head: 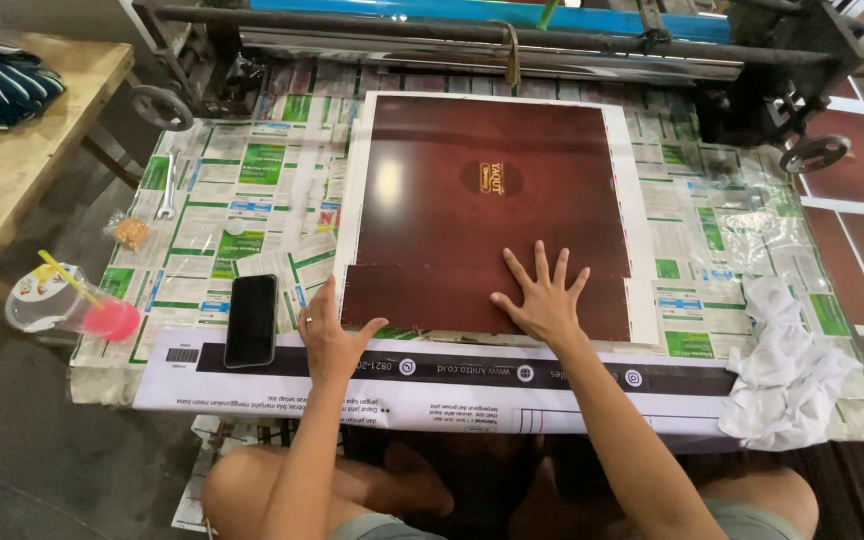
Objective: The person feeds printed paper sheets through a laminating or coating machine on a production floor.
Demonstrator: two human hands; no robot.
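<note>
Head view: dark red sheet lies flat on the paper-covered bench, near edge toward the person. Right hand pressed flat on it, fingers spread wide. Left hand at the sheet's near left corner, fingers loosely open, gripping nothing. Step judged: smoothing and squaring the sheet. Next move needs even pressure, corner kept aligned
</note>
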